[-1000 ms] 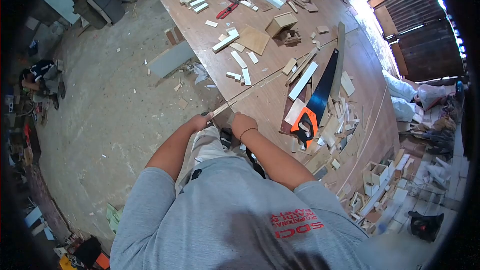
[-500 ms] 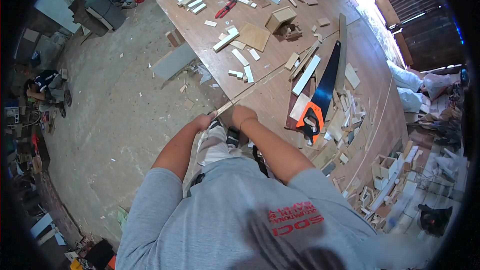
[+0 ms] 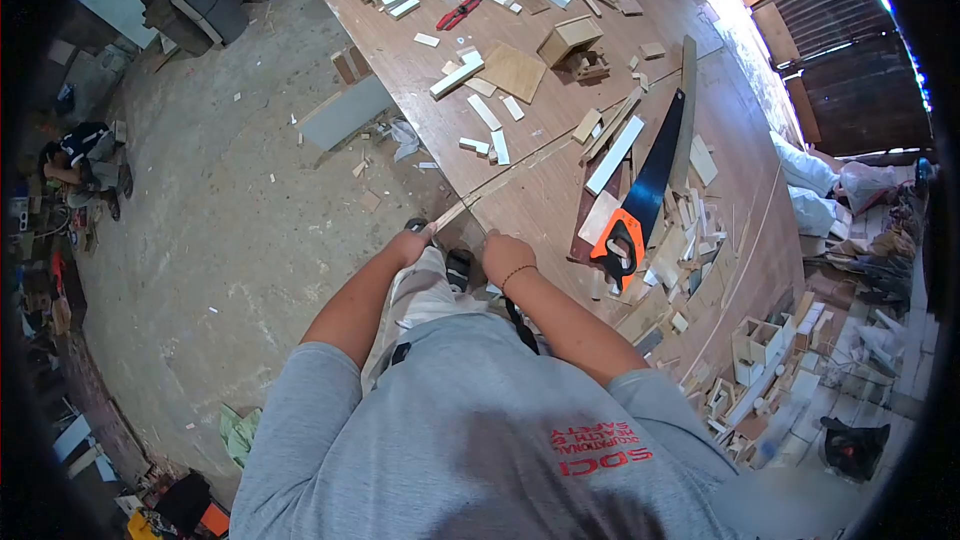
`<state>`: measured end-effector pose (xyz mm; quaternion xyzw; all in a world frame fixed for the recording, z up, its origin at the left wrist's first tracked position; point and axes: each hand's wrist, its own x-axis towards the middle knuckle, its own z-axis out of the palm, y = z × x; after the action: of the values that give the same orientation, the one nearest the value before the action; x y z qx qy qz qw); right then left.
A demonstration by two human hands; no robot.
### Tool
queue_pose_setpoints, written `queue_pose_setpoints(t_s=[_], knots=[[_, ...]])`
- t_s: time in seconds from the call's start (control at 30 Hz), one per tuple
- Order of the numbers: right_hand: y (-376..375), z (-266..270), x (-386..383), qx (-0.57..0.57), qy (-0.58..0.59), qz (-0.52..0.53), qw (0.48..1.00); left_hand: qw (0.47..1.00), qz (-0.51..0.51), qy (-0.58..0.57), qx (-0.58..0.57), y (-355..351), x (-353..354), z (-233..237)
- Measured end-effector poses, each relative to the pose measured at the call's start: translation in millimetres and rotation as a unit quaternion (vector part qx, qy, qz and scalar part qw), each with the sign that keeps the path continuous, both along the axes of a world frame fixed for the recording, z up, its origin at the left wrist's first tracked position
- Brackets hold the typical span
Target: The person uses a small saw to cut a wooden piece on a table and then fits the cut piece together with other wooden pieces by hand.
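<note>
A narrow wooden strip (image 3: 449,216) juts past the near edge of the table, and my left hand (image 3: 410,243) is closed around its end. Close by on the right, my right hand (image 3: 508,260) makes a fist. From that fist a thin dark blade (image 3: 474,214) reaches to the strip at the table's edge; its handle is hidden in my fingers. An orange-handled handsaw (image 3: 640,205) rests on the tabletop to the right, touched by neither hand.
The brown table (image 3: 400,60) carries many wood offcuts, a small wooden box (image 3: 568,38) and red-handled pliers (image 3: 460,10). A grey board (image 3: 345,112) is low beside the table. Another person (image 3: 85,165) sits at far left. White sacks (image 3: 808,175) stand at right.
My right hand has pulled back toward my body and to the right, so more of the thin blade shows. My left hand stays on the strip's end. The view has shifted slightly.
</note>
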<state>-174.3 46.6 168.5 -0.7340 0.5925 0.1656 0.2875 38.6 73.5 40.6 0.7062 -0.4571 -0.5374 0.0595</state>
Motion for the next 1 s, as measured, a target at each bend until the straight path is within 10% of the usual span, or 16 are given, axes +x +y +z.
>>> queue_pose_setpoints(t_s=[1.0], knots=[[-44.2, 25.7, 37.5, 0.047, 0.042, 0.088, 0.994, 0.998, -0.037, -0.001, 0.059, -15.7, 8.7, 17.4]])
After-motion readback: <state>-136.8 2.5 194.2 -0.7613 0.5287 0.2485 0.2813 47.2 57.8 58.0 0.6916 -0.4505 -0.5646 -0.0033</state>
